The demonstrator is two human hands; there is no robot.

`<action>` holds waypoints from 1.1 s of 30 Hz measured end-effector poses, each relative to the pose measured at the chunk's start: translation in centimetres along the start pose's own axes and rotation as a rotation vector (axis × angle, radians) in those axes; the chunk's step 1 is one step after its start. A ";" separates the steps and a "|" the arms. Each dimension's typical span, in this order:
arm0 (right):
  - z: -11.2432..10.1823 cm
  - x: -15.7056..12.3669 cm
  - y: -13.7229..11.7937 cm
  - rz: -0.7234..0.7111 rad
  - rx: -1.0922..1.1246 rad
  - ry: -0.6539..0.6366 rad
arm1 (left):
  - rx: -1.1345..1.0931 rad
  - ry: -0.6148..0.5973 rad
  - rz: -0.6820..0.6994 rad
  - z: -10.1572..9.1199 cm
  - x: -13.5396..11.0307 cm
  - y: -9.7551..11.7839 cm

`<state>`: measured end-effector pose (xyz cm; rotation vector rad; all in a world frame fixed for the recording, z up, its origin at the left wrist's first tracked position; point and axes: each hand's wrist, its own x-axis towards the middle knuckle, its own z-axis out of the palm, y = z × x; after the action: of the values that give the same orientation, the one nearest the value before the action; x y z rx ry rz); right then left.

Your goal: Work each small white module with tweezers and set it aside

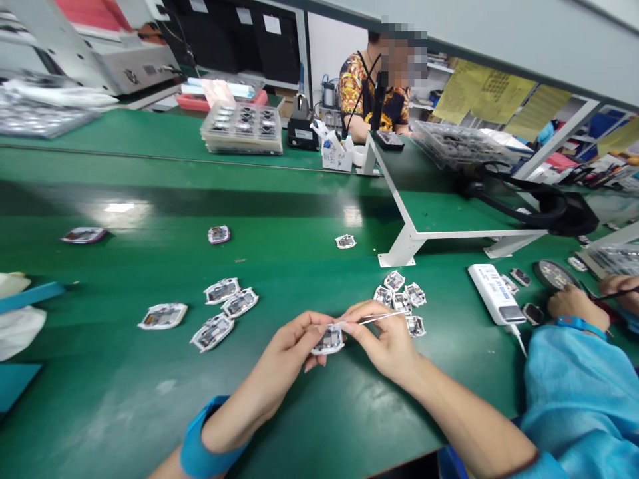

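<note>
Gripping film-edged circuit module (329, 340) in left hand (292, 347), tweezers (379, 318) clamped in right hand (384, 339), tips reaching leftward to module's upper edge.

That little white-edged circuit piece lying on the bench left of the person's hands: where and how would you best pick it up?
The white-edged circuit module is probably best pinched by its white rim, from above on the person's side. It lies flat on the green bench, and that rim surrounds its dark centre, leaving an edge to hold without touching the middle.
</note>
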<state>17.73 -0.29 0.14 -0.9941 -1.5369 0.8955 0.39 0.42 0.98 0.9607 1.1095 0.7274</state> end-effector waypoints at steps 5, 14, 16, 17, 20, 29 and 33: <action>0.0 0.0 0.0 -0.053 -0.058 0.021 | -0.011 -0.029 0.014 0.0 -0.1 0.3; 0.0 -0.2 0.4 -0.050 0.059 0.000 | 0.053 -0.055 0.043 0.0 -0.5 0.5; 0.1 -0.2 0.4 -0.064 0.062 0.002 | 0.069 -0.062 0.049 0.0 -0.5 0.6; 0.1 -0.2 0.5 -0.068 0.067 0.007 | 0.074 -0.064 0.049 0.0 -0.5 0.6; 0.2 -0.2 0.8 -0.054 0.091 0.026 | 0.095 -0.079 0.045 -0.2 -0.4 0.4; 0.3 -0.1 0.2 -0.198 -0.084 0.022 | 0.082 -0.046 0.055 0.1 -0.3 0.3; 0.3 -0.2 0.1 -0.153 -0.055 0.045 | 0.059 -0.023 0.065 0.2 -0.2 0.2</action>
<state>17.45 -0.41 -0.08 -0.9165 -1.5836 0.7223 0.52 0.24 1.26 1.0568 1.0893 0.7379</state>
